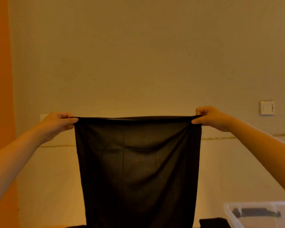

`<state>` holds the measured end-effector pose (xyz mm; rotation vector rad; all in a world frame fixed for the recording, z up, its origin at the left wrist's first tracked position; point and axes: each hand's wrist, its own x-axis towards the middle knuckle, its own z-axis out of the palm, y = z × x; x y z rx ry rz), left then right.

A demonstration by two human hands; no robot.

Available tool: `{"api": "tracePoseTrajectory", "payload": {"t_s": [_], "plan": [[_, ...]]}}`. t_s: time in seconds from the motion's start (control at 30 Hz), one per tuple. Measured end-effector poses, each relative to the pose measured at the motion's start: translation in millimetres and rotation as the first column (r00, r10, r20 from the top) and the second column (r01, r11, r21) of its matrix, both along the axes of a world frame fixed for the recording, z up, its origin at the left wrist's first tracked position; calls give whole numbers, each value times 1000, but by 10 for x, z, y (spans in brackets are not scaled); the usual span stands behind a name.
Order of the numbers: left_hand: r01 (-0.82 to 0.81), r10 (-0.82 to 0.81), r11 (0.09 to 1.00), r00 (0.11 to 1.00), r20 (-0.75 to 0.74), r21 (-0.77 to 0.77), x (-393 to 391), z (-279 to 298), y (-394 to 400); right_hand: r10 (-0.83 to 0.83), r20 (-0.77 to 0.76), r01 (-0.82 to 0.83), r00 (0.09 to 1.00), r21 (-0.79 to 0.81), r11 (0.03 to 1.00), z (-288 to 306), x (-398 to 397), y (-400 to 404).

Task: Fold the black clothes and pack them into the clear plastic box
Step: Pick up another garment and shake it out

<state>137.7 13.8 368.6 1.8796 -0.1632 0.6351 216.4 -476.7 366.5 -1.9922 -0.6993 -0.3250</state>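
Wall: plain, pale, fills most of the view; an orange strip runs down its left side.

Black garment: held up in the air before the wall, top edge stretched level between the two hands, cloth hanging straight down and running out of the bottom of the view. Slight creases fan from the upper right corner.

Clear plastic box: bottom right corner of the view, open at the top, partly cut off by the frame; something dark shows through it, which cannot be identified. It stands apart from the hanging garment, to its right.

Further black cloth: a low dark heap at the bottom edge, between the hanging garment and the box.

Left hand: fingers curled, thumb and fingers pinching the garment's upper left corner.

Right hand: fingers curled, pinching the upper right corner likewise.

Wall switch: white plate, right side of the wall, above the right forearm.
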Motion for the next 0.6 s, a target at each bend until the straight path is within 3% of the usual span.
{"api": "tracePoseTrajectory", "payload": {"t_s": [0.07, 0.3, 0.43, 0.6], "plan": [[-21, 20, 999, 1000, 23, 36, -10, 43, 9, 31, -47, -25, 998, 122, 992, 58, -9, -24], [-50, 43, 993, 997, 70, 110, -66, 199, -97, 1, -33, 6, 999, 212, 977, 195, -67, -69], [97, -94, 969, 995, -25, 226, -134, 257, -133, 59, -21, -49, 998, 309, 950, 271, -168, -86], [160, -110, 914, 982, -152, 373, -220, 289, -153, 148, -7, -131, 989, 427, 895, 329, -183, -177]]}}
